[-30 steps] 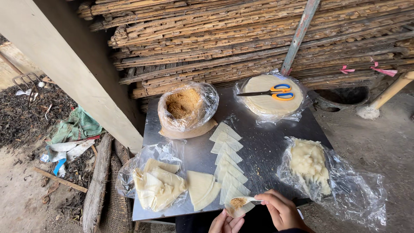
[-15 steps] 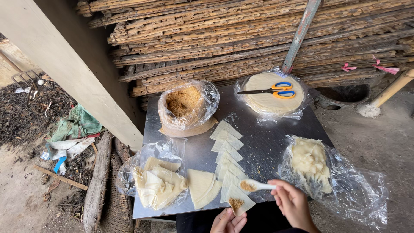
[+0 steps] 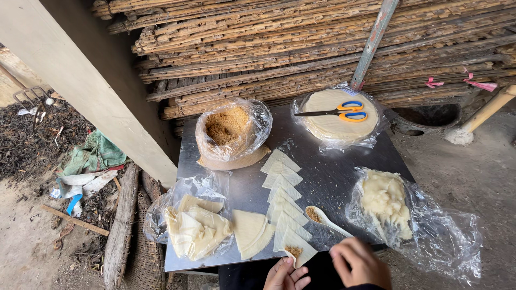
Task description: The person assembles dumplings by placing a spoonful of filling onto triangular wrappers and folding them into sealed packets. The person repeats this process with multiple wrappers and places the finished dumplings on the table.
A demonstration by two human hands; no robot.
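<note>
Wrapper triangle with brown filling lies at our counter's near edge; our left hand touches its corner, fingers loose, while our right hand hovers open beside the spoon.

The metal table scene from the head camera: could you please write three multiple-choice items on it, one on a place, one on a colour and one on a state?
1. Where do the scissors lie?
A. on the round wrapper stack
B. in the crumb bag
C. on the ground

2. What colour are the scissor handles?
A. red and white
B. blue and yellow
C. all black

3. What is the state of the spoon?
A. held in the right hand
B. lying on the table with filling in its bowl
C. lying clean and empty

Answers: 1 A, they rest across the stack; 2 B, both colours show on the loops; 3 B, no hand grips it and brown crumbs fill the bowl.
</note>
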